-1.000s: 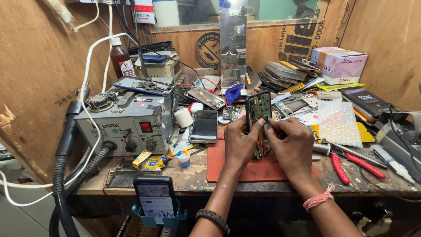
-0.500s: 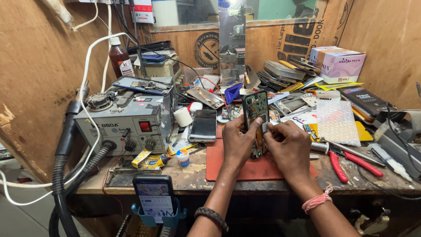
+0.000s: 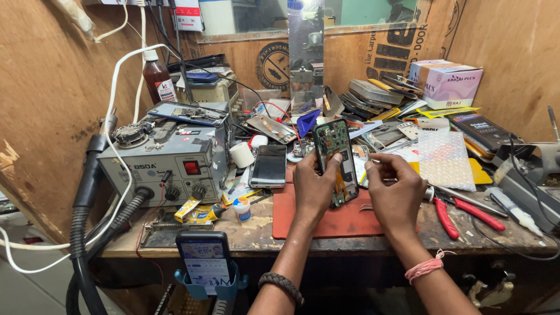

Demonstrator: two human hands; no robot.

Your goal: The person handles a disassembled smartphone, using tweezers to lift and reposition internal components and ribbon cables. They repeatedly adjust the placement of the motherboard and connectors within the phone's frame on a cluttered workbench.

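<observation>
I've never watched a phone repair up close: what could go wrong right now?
The left hand holds the opened phone upright above the red mat; if the grip slips, its bare circuit board could hit the bench. The right hand pinches something too small to identify; dropped, it might vanish in the surrounding clutter.

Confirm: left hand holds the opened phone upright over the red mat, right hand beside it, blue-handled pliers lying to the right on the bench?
Not quite: the pliers have red handles, not blue, as the head view shows. The rest holds: the left hand holds the opened phone upright over the red mat, with the right hand beside it, and the pliers lie to the right on the bench.
</observation>
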